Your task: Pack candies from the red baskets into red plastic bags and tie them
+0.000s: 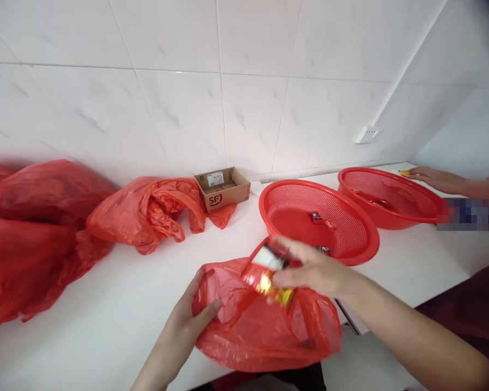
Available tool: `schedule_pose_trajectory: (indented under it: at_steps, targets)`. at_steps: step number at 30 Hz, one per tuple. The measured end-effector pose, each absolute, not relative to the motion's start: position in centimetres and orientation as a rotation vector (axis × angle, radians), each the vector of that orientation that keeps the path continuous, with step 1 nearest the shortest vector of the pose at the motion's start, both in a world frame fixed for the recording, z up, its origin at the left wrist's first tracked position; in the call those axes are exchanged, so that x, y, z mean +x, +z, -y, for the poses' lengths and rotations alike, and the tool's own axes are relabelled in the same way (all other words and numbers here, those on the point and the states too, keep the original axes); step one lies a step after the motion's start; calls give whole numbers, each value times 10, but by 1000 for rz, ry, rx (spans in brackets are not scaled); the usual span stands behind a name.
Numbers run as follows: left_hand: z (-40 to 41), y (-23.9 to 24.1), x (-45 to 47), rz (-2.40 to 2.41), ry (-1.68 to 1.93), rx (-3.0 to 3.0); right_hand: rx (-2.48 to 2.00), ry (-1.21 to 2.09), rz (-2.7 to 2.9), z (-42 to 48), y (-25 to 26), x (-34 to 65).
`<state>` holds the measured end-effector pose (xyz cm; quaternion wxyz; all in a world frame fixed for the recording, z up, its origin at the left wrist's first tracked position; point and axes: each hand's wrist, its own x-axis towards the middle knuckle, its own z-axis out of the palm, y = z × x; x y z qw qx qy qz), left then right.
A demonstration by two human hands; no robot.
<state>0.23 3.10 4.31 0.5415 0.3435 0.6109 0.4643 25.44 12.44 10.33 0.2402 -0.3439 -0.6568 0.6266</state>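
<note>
Your left hand [185, 320] comes up from the lower edge, wrist low, thumb inside the mouth of the red plastic bag [264, 345] and fingers outside, clamped on its left rim. Your right forearm enters from the lower right and reaches across to the left; your right hand [309, 271] is angled downward over the bag's mouth, fingers closed around shiny packets [264, 271] in red, gold and white. The packets are blurred, so their number cannot be told. Your two hands stand apart, one at the rim, the other over the opening

Count on the white table [146, 304]: two red perforated baskets, the nearer basket [269, 214] just beyond your right hand and the farther basket [407, 220] to its right. The nearer one shows at least three small packets [317, 218]; those in the farther one are too small to count. One cardboard box [228, 196], marked SF, stands near the wall, touching a knotted red bag [126, 217]. More red bags [28, 244] lie at far left, overlapping, count uncertain. One co-worker's hand [436, 178] holds something yellow [404, 172] beyond the farther basket
</note>
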Motion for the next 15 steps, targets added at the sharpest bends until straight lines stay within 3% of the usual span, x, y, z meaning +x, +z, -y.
schedule_pose_trajectory:
  at_steps: [6, 11, 15]
  targets:
    - [-27, 38, -1, -1492, 1004, 1009, -1183, 1150, 2617, -120, 61, 231]
    - [-22, 27, -6, -1560, 916, 1233, -1230, 770, 2547, -129, 69, 246]
    - [-21, 28, -6, -1581, 1032, 1297, -1338, 815, 2307, -159, 100, 276]
